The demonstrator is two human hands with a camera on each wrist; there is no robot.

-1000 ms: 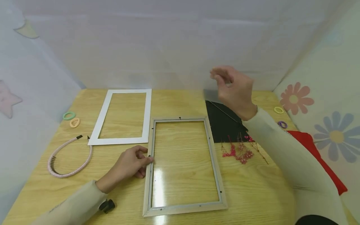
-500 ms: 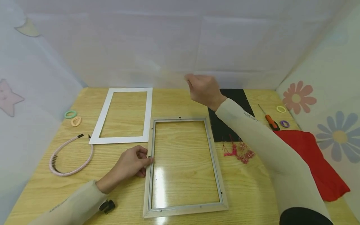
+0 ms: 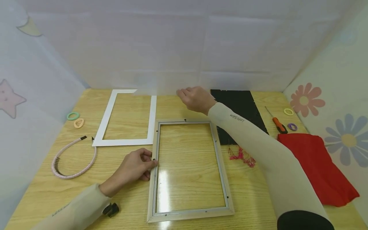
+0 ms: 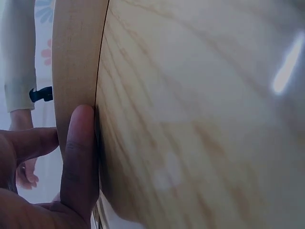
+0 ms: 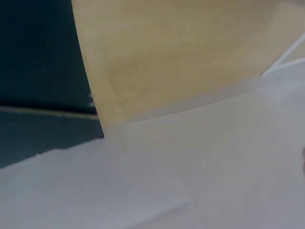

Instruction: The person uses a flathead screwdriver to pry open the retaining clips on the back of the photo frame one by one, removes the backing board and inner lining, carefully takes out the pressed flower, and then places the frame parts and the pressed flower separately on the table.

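Note:
A pale wooden picture frame (image 3: 151, 191) lies on the table, with small dark tabs around its inner edge. My left hand (image 3: 135, 166) pinches its left side; in the left wrist view the fingers (image 4: 78, 157) rest along the frame's side (image 4: 78, 52). Beyond the frame's far edge, my right hand (image 3: 196, 98) is raised with curled fingers and pinches a faint translucent sheet (image 3: 159, 88). This sheet extends leftward over the top edge of the white mat (image 3: 99, 134). Most of its outline blends into the pale backdrop. Barely any of the right hand shows in the right wrist view.
A black backing board (image 3: 238, 108) lies at the back right, near pink dried flowers (image 3: 237, 156), a screwdriver (image 3: 278, 124) and a red cloth (image 3: 316, 172). A headband (image 3: 54, 167) and hair ties (image 3: 73, 116) sit on the left. A pale backdrop (image 3: 178, 41) rises behind.
My right hand has moved left and down from above the black board, carrying the translucent sheet toward the white mat. The screwdriver has come into view. My left hand stays on the frame.

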